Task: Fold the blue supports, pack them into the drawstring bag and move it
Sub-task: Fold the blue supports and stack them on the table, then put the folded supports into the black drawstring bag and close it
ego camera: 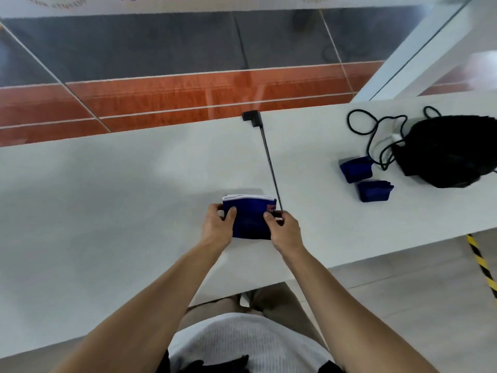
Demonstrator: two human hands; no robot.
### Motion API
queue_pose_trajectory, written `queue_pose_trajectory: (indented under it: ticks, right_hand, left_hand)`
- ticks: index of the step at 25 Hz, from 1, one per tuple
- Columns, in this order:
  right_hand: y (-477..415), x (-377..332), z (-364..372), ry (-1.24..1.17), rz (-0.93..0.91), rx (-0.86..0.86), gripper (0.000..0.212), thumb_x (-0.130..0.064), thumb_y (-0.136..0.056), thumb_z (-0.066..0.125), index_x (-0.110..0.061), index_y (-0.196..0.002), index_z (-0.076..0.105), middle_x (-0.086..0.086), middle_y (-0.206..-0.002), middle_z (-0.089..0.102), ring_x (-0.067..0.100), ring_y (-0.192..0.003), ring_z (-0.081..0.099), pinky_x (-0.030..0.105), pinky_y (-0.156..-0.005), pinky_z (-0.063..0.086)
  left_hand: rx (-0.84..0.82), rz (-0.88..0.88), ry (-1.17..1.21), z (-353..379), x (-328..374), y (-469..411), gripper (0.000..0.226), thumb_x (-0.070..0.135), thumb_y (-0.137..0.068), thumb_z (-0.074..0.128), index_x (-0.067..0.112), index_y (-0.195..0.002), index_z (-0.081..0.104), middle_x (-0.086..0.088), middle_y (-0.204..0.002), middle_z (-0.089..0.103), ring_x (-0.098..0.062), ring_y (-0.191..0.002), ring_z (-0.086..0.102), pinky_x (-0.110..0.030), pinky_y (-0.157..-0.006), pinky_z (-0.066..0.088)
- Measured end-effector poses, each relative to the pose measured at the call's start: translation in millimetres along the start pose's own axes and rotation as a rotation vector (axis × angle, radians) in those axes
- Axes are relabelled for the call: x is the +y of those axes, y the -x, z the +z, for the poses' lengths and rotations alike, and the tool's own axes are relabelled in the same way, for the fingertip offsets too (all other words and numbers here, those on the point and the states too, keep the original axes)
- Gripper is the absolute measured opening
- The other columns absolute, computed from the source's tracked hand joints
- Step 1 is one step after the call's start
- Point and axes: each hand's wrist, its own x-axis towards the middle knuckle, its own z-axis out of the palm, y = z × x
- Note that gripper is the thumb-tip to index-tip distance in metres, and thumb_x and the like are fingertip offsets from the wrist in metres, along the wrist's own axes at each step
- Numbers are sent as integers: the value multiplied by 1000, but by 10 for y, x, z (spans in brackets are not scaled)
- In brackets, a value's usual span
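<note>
From my remote seat, both hands work one blue support (248,218) at the near edge of the white surface (107,189). My left hand (218,224) is curled on the support's left edge, thumb pressed on top and fingers tucked behind; my right hand (283,228) pinches the right edge the same way, thumb on the fabric beside a patch of red lettering. The support is doubled over, a white lining showing along its far edge, its lower end touching the surface. A thin black rod (270,168) runs across the surface from a black clamp (252,117) at the far edge and ends just beside my right hand. Well to the right lie two folded blue supports (356,169) (375,190), close to each other, near the black drawstring bag (446,152), whose cord (361,125) loops loose on the surface.
</note>
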Motion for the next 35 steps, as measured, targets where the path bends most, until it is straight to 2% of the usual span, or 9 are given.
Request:
queue_pose_trajectory:
  ticks: [6,9,13,17,21,25,29,32,35]
  right_hand:
    - [-331,159,-784,29,79,141,29,-35,-96,57,-16,-116,64,2,-110,67,13,-92,63,34,-82,57]
    - [-574,196,-1217,10,136,143,28,-31,-94,56,-15,-115,65,2,-107,68,14,-90,64,32,-77,53]
    - [-851,254,-1713,64,65,117,24,-34,-93,63,-16,-108,65,-2,-98,68,15,-90,64,24,-71,48]
    - [-1115,241,-2052,116,-27,45,13,-32,-94,64,-21,-100,62,-11,-88,63,8,-81,60,16,-63,42]
    - [-1279,252,-2260,219,-92,-120,7,-27,-95,63,-21,-97,61,-8,-88,63,8,-78,59,14,-60,41]
    - [-1354,260,-2475,329,-360,-60,11,-19,-94,63,-15,-104,66,-2,-94,61,13,-82,60,20,-68,48]
    - [-1445,227,-2809,417,-556,68,13,-13,-88,63,-17,-100,65,-3,-93,60,13,-83,55,25,-76,48]
    - [-1599,270,-3062,680,-577,93,30,-18,-81,62,-21,-111,60,-1,-107,58,22,-100,50,36,-93,39]
    - [-1675,400,-3273,884,-550,29,47,-28,-83,63,-22,-128,53,-2,-124,56,24,-118,48,39,-103,34]
  left_hand:
    - [-173,45,-95,776,360,-69,32,23,-104,45,16,-135,44,-11,-109,64,-19,-89,61,-21,-62,43]
    - [-189,45,-131,1213,521,-123,32,24,-104,46,18,-135,44,-9,-108,66,-21,-93,64,-28,-71,49]
    - [-73,10,-138,1742,698,-122,28,25,-103,47,20,-131,46,-10,-107,66,-25,-92,64,-38,-78,54]
    - [49,-15,-157,2132,870,-26,27,25,-103,44,21,-130,45,-6,-105,65,-24,-89,62,-31,-64,46]
    - [200,-41,-233,2318,913,60,23,28,-100,48,21,-122,52,-5,-107,68,-25,-89,60,-32,-71,44]
    - [301,-25,-396,2378,968,52,30,28,-95,53,21,-124,49,-4,-118,64,-28,-105,53,-35,-82,39]
    - [398,154,-563,2457,1164,114,52,14,-83,55,21,-133,46,-7,-131,52,-33,-116,44,-41,-103,34]
    - [448,331,-718,2601,1394,129,57,9,-77,57,20,-132,52,-5,-130,54,-32,-117,45,-40,-103,32]
    - [373,505,-820,2881,1635,90,52,13,-80,59,19,-131,55,-2,-129,58,-31,-119,48,-40,-102,32]
